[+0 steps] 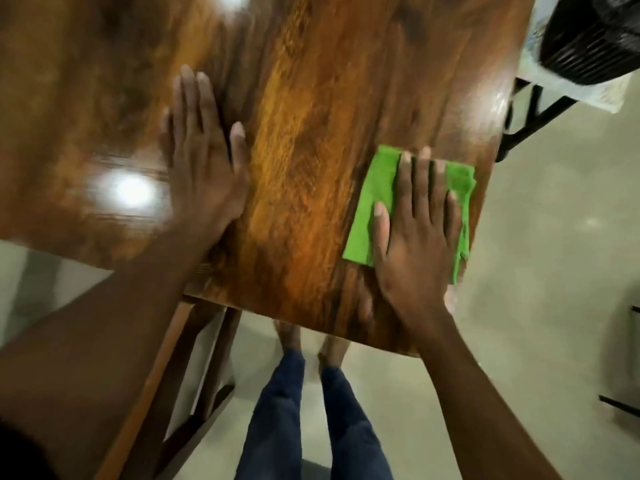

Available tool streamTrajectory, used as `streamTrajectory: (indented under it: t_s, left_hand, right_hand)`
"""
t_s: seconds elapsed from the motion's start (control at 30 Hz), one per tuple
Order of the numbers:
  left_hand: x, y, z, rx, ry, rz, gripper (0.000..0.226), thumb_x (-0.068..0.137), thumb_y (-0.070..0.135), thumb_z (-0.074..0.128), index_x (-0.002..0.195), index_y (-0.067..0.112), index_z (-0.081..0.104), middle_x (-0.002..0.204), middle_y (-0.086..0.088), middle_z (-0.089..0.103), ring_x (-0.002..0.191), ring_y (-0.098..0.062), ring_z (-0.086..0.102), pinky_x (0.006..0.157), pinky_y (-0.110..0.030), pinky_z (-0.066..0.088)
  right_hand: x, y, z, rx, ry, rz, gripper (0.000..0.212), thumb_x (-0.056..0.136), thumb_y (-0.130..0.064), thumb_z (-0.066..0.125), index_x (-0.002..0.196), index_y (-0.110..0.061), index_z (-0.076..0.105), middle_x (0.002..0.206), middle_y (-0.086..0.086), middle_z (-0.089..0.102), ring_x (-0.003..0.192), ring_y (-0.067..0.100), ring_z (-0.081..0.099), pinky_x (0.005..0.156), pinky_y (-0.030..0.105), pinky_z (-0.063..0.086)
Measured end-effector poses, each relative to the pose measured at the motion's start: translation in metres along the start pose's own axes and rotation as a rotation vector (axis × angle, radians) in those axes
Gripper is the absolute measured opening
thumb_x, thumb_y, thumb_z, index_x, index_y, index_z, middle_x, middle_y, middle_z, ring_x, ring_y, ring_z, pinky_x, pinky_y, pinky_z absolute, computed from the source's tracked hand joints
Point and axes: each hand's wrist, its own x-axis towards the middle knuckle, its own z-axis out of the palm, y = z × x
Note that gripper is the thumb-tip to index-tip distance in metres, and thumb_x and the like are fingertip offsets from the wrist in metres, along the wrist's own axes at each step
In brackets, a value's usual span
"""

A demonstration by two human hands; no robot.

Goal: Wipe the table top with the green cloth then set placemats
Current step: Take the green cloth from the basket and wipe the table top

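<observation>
**Green cloth pressed flat near the table's right edge**

The green cloth (pixel 375 202) was seen lying folded on the table top (pixel 304 133), close to the right edge and near the corner closest to the person. It was covered for the most part by the right hand (pixel 415 230), whose fingers were held straight and slightly spread, palm down on the fabric; the cloth was pressed rather than pinched. One fold of it appeared to hang over the table's edge, though the blur there made this uncertain.

The left hand (pixel 204 161) was laid flat on the bare wood, well apart from the cloth, with the fingers straight and close together and the thumb set out to the side. A bright reflection (pixel 133 190) was shown on the glossy surface just beside it.

Beneath the near edge, legs in blue trousers (pixel 277 417) and bare feet were visible on a pale floor (pixel 536 271). A wooden chair (pixel 180 358) was placed at the left, and a dark ribbed object (pixel 588 39) was seen at the upper right.
</observation>
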Motion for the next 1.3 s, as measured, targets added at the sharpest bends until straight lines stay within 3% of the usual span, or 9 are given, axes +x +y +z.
streamTrajectory:
  t_s: [0.17, 0.33, 0.6, 0.8, 1.0, 1.17, 1.3]
  left_hand:
    - [-0.032, -0.026, -0.013, 0.071, 0.04, -0.091, 0.063, 0.114, 0.043, 0.019, 0.168, 0.014, 0.004, 0.177, -0.004, 0.003, 0.163, -0.016, 0.0, 0.132, -0.047, 0.008]
    - [-0.099, -0.095, -0.051, 0.052, 0.108, -0.373, 0.063, 0.114, 0.045, 0.018, 0.168, 0.018, 0.0, 0.177, -0.003, -0.002, 0.163, -0.015, -0.004, 0.132, -0.047, 0.004]
    - [-0.192, -0.085, -0.07, 0.074, -0.164, -0.47, 0.07, 0.111, 0.052, 0.012, 0.166, 0.017, -0.014, 0.175, -0.001, -0.018, 0.161, -0.014, -0.017, 0.132, -0.048, 0.006]
    - [-0.218, -0.073, -0.074, 0.157, -0.315, -0.433, 0.08, 0.106, 0.061, 0.005, 0.167, 0.01, -0.005, 0.176, -0.008, -0.005, 0.163, -0.02, -0.005, 0.13, -0.048, 0.018]
    - [-0.244, -0.079, -0.087, 0.143, -0.516, -0.448, 0.091, 0.1, 0.075, -0.002, 0.168, 0.016, 0.016, 0.175, -0.003, 0.006, 0.162, -0.018, 0.007, 0.126, -0.044, 0.023]
    - [-0.237, -0.077, -0.094, -0.014, -0.622, -0.496, 0.1, 0.084, 0.079, -0.02, 0.168, 0.028, 0.0, 0.176, 0.008, -0.002, 0.161, -0.007, 0.001, 0.126, -0.032, 0.011]
    - [-0.226, -0.079, -0.093, -0.037, -0.658, -0.541, 0.094, 0.089, 0.077, -0.018, 0.162, 0.032, 0.02, 0.17, 0.005, 0.032, 0.151, -0.014, 0.039, 0.122, -0.039, 0.033]
  right_hand:
    - [-0.048, -0.03, 0.012, -0.004, -0.022, -0.024, 0.066, 0.111, -0.045, 0.019, 0.169, -0.021, -0.002, 0.177, -0.001, -0.009, 0.164, 0.018, -0.008, 0.131, 0.05, 0.01]
    - [-0.052, -0.063, 0.024, -0.026, -0.032, -0.084, 0.067, 0.111, -0.047, 0.019, 0.169, -0.021, -0.002, 0.177, 0.0, -0.01, 0.164, 0.019, -0.008, 0.131, 0.051, 0.011]
    - [-0.046, -0.182, 0.05, 0.009, -0.087, -0.39, 0.071, 0.111, -0.053, 0.021, 0.169, -0.02, -0.005, 0.176, 0.004, -0.013, 0.163, 0.023, -0.013, 0.131, 0.051, 0.007]
    - [0.008, -0.263, 0.07, 0.05, -0.023, -0.547, 0.071, 0.109, -0.052, 0.028, 0.169, -0.02, 0.008, 0.178, 0.001, -0.001, 0.164, 0.019, -0.004, 0.131, 0.048, 0.007]
    - [0.115, -0.243, 0.057, 0.003, 0.017, -0.435, 0.071, 0.109, -0.056, 0.019, 0.169, -0.021, 0.005, 0.178, 0.002, 0.0, 0.164, 0.02, 0.0, 0.132, 0.051, 0.008]
    - [0.119, -0.194, 0.045, 0.024, 0.071, -0.315, 0.069, 0.11, -0.056, 0.017, 0.169, -0.022, 0.011, 0.178, 0.0, 0.003, 0.164, 0.019, 0.002, 0.131, 0.048, 0.011]
    - [0.067, -0.189, 0.043, 0.004, 0.06, -0.279, 0.067, 0.112, -0.054, 0.017, 0.17, -0.022, 0.006, 0.178, -0.001, -0.002, 0.164, 0.018, -0.002, 0.132, 0.049, 0.012]
